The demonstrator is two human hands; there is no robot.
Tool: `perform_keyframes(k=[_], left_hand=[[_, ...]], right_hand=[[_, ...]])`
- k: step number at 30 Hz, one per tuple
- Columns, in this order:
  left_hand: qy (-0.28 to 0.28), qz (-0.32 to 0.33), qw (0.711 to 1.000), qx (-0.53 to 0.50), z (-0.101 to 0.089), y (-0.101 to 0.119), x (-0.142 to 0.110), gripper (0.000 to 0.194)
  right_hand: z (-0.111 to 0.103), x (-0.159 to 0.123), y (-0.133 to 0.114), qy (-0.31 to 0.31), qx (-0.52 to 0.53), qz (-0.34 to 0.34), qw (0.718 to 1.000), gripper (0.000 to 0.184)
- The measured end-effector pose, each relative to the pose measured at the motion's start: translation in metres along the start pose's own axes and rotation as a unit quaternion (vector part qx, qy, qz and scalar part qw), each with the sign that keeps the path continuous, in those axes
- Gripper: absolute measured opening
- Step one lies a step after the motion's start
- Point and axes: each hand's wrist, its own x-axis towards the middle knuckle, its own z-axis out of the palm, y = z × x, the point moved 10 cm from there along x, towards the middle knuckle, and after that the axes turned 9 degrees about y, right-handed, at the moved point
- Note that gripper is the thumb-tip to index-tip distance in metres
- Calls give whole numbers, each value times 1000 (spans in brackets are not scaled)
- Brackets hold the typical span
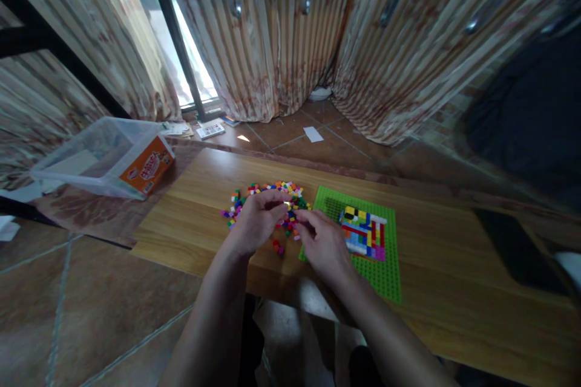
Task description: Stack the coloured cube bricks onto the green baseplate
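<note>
A loose pile of small multicoloured building bricks (284, 188) lies on the wooden table. Over it, my left hand (259, 219) is closed, thumb and forefinger pinched at a tiny yellowish building brick (287, 204). My right hand (325, 244) is also closed, its curled fingertips at the pile's right edge; what they hold, if anything, is too small to make out. Partly behind the right hand lies a green baseplate (385, 281), bearing a flat patchwork of fitted bricks (363, 233) in red, yellow, blue, white and magenta. A few red and purple bricks (278, 247) sit apart, nearer me.
A clear plastic bin (97, 176) with an orange label stands left of the table (181, 211). On the table's right lies a dark flat object (517, 251). Striped curtains (281, 42) hang beyond, with papers (313, 134) on the tiled floor.
</note>
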Motion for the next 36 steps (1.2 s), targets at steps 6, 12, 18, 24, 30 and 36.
perform_keyframes(k=[6,12,18,24,30,36], left_hand=[[-119,-34,989,-79,30,0,-15,36],[-155,-82,981,-88,46,-11,-22,45],[-95,-71,991,-67,45,-12,-16,38],[-52,-57,996,-54,45,-8,-13,35],[-49,-56,996,-43,50,-11,-10,35],[-38,-59,997,-39,49,-13,-8,36]], right_hand=[[-32,2,-14,46,147,-17,988,22],[-55,1,-17,52,130,-34,990,12],[-118,2,37,109,0,20,994,17],[-152,-2,90,91,-85,75,989,23],[-140,0,95,84,-102,68,989,20],[-135,4,95,98,-71,59,991,15]])
